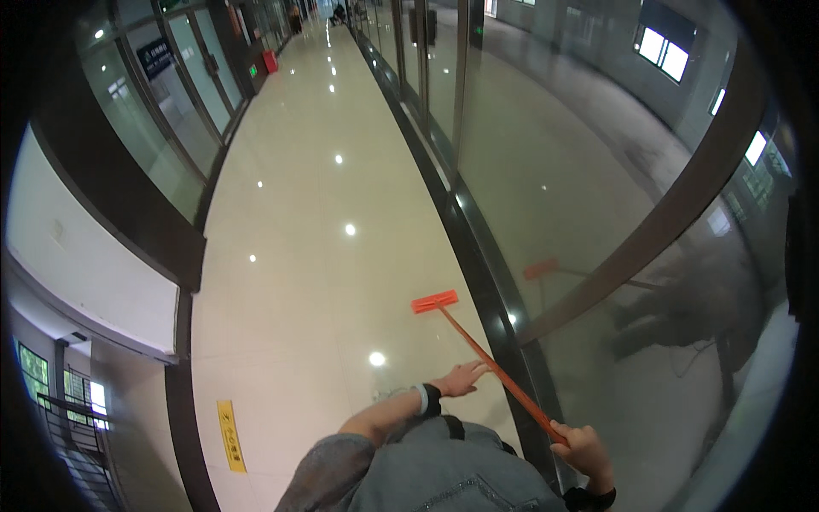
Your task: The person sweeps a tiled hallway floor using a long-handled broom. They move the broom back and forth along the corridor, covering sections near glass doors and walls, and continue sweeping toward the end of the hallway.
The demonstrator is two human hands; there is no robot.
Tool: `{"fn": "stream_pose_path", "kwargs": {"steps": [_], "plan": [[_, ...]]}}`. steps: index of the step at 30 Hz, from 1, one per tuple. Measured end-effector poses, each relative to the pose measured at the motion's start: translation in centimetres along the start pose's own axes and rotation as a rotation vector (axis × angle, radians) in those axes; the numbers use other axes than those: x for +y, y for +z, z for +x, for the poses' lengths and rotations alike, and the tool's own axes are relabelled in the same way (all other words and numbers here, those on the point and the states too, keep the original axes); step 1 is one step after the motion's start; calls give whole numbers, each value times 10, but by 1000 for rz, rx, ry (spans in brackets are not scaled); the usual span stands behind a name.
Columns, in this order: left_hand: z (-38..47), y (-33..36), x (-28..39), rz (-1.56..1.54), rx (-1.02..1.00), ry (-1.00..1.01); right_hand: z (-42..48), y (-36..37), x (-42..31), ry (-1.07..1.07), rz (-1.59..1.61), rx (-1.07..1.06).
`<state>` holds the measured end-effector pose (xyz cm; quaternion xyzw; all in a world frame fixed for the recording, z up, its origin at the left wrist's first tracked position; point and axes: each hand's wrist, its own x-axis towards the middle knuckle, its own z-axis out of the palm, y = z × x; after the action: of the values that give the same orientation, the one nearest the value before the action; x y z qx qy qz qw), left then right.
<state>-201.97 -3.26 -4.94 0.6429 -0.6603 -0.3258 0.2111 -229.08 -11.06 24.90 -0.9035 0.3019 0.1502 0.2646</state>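
A long-handled floor tool has a flat red plastic head (434,301) resting on the glossy tiles; whether it is a broom or a squeegee I cannot tell. Its reddish-orange handle (505,379) slants from the head back towards my right side. My right hand (581,448) is wrapped around the upper end of this handle. Midway along the shaft, my left hand (459,379) reaches out with extended fingers. The fingertips are at the handle but not closed around it, and whether they touch it is unclear. Dark bands circle both wrists.
Glass partitions (576,128) with a black base strip (467,243) run close along the right and mirror the tool. On the pale tiled floor (288,307), a yellow sticker (231,436) bears writing. Glass doors (205,70) and a red box (270,61) line the left. A person (338,14) appears far off.
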Motion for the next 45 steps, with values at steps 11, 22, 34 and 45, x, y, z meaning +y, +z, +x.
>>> {"fn": "stream_pose_path", "kwargs": {"steps": [11,22,34,45], "plan": [[-9,-13,15,-54,118,-76,78,76,9,-103,206,114],[-30,-17,2,-95,176,-205,71,29,4,-112,155,-58],[-33,-23,5,-61,299,-255,156,85,-29,-123,15,25],[-38,-43,5,19,258,-182,102,1,-40,-248,27,-218]]}}
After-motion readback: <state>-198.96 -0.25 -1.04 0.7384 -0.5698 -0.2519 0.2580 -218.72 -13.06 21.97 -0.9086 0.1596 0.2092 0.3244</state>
